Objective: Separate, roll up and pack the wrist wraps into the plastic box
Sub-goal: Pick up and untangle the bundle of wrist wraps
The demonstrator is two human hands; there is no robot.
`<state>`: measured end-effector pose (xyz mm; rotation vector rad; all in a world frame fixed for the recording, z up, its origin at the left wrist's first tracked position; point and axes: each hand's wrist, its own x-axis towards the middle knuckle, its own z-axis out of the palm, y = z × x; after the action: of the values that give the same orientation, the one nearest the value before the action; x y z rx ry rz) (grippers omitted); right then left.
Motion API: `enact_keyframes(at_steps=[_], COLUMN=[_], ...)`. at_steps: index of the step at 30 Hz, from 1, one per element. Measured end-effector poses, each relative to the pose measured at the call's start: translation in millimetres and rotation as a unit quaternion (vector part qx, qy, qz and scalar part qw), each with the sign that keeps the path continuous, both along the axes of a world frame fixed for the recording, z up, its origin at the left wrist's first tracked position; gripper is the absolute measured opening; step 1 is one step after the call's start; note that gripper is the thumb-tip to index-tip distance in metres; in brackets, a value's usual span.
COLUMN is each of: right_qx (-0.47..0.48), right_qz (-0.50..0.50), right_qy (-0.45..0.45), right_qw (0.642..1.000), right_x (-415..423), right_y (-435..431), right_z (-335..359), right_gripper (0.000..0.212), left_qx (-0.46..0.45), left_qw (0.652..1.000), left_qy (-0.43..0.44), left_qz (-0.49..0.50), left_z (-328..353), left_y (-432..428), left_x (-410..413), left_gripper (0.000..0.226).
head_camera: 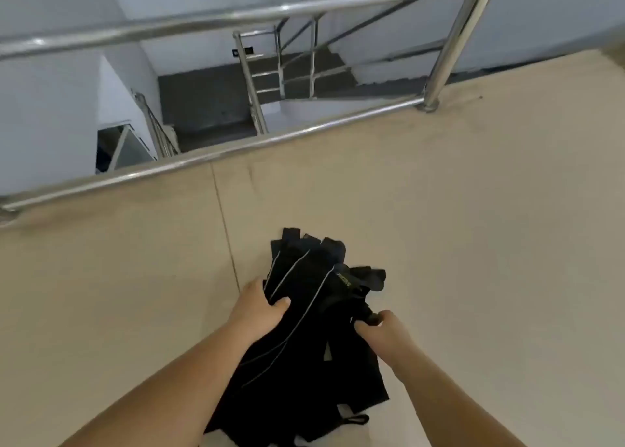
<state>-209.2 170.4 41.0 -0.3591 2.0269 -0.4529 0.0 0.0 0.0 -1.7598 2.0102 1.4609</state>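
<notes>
Both hands, left hand [262, 306] and right hand [380, 328], gripped the tangled bundle of soft black fabric wrist wraps [314, 311]; light and floppy, they seemed best pinched at one strap end.

Tangled bundle of black wrist wraps [304, 328] with thin pale stripes, heaped on beige floor.

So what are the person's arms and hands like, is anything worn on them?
Nothing worn shows. The left hand and right hand are ungloved, and both forearms are bare to the picture's edge: no sleeve, watch or bracelet. Parts of both hands are hidden, so rings cannot be ruled out.
</notes>
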Motion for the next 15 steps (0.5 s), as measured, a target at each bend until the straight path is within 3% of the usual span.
enact_keyframes(at_steps=[3, 7, 11, 15], right_qx=[-0.020, -0.043, -0.076, -0.073], right_qz=[-0.069, -0.141, -0.229, -0.220], right_qy=[-0.034, -0.024, -0.146, -0.286], right_qw=[0.997, 0.989, 0.959, 0.930], right_x=[10.4, 25.5, 23.6, 30.7], right_y=[6.7, 21.2, 10.5, -21.6], right_z=[-35.5, -57.4, -47.9, -40.0], right_gripper=[0.064, 0.052, 0.036, 0.076], left_qx=[0.056, 0.135, 0.140, 0.153], left_qw=[0.995, 0.980, 0.977, 0.976], left_qy=[0.039, 0.057, 0.026, 0.041], left_qz=[0.068, 0.137, 0.162, 0.146], left_z=[-10.2, -15.5, -25.1, -20.4], left_y=[-3.5, 9.3, 15.0, 25.4], left_x=[-1.2, 5.1, 4.5, -9.7], left_gripper=[0.063, 0.073, 0.112, 0.105])
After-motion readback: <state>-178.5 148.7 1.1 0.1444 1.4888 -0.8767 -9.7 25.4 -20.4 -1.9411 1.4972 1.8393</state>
